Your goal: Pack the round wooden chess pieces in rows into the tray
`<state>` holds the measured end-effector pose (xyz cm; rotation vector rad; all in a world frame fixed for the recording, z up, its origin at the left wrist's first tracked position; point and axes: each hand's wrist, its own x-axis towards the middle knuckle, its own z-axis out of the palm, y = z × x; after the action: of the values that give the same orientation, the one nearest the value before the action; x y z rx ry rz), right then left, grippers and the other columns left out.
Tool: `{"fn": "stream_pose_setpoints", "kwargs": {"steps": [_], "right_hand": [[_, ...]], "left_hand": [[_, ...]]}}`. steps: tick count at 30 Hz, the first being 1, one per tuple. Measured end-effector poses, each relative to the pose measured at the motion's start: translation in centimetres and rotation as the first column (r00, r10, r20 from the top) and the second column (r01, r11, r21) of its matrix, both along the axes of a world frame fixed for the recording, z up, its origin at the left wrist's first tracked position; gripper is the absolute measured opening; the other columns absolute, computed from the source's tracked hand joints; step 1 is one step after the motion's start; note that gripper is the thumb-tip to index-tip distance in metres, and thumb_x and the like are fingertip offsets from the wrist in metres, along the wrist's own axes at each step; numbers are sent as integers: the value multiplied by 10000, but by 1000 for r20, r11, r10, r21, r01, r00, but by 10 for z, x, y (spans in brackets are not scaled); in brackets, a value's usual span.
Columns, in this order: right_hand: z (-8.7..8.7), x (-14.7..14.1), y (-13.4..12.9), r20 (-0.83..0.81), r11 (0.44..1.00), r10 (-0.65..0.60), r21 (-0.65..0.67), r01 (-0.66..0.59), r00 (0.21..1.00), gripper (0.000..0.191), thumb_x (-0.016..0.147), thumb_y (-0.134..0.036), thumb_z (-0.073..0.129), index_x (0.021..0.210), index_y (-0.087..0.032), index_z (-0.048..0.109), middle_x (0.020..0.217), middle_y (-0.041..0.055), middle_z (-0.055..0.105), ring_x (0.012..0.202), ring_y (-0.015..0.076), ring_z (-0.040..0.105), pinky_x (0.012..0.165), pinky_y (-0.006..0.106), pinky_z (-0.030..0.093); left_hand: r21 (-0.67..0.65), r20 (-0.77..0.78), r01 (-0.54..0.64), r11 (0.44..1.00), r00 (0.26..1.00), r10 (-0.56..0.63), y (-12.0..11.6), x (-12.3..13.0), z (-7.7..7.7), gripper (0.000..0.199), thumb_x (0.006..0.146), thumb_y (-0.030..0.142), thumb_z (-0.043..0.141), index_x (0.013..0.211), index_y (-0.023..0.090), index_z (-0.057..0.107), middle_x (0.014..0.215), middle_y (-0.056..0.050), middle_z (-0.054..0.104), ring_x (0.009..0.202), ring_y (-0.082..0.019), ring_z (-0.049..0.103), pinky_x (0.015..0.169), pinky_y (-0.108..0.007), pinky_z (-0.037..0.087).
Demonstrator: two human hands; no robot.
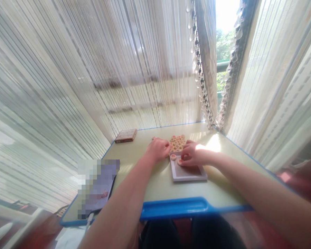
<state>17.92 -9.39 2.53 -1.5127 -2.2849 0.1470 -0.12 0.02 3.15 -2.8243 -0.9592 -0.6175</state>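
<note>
A shallow white box [189, 179] lies on the pale green table, with a round piece [173, 157] with a red mark in its back left corner. My right hand [192, 154] reaches over the box, its bent fingers closed on another round piece [180, 162]. Just behind the box, many round pieces [177, 142] sit packed together. At their left side is my left hand [159, 149], fingers curled; whatever its fingertips may hold is too small to make out. One more small piece [153, 138] shows behind that hand.
At the back left of the table [155, 188] lies a flat brown box [125, 135]. A tablet [100, 190], partly pixelated, with a white cable [89, 220], is at the left edge. A blue tray edge [175, 207] runs along the front; string curtains [145, 62] hang behind.
</note>
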Motion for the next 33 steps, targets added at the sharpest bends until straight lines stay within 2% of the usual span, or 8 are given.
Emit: {"fn": "stream_pose_setpoints", "kwargs": {"steps": [8,14,26,33], "right_hand": [[-3,-3,1,-4,998,37,42,-37,999,247,673,-462,612,709,-229,686,643,20,571,753,180,489,646,272,399],[-2,-3,0,-11,999,25,21,-25,1000,124,666,-325,607,676,-227,682,643,20,570,747,177,494,658,268,412],[-23,-4,17,-31,972,57,231,-49,998,123,680,-333,648,639,-221,680,559,2,549,664,150,475,619,252,396],[-23,-7,17,-41,973,81,221,-70,996,122,688,-326,654,635,-220,681,572,6,581,680,160,487,663,269,407]], "left_hand": [[-13,-15,-9,1000,1000,9,-1,0,2,324,816,352,394,740,180,659,731,-85,643,768,-193,558,754,-315,431],[14,-46,-14,1000,999,15,1,0,0,330,826,353,388,743,179,656,706,-79,636,756,-188,557,723,-300,423],[43,-69,53,998,996,-50,-1,0,-2,333,841,337,381,699,177,636,660,-69,622,701,-184,541,652,-299,397],[18,-83,61,998,995,-59,-4,2,0,350,845,325,362,643,176,606,668,-64,621,700,-180,538,645,-295,388]]}}
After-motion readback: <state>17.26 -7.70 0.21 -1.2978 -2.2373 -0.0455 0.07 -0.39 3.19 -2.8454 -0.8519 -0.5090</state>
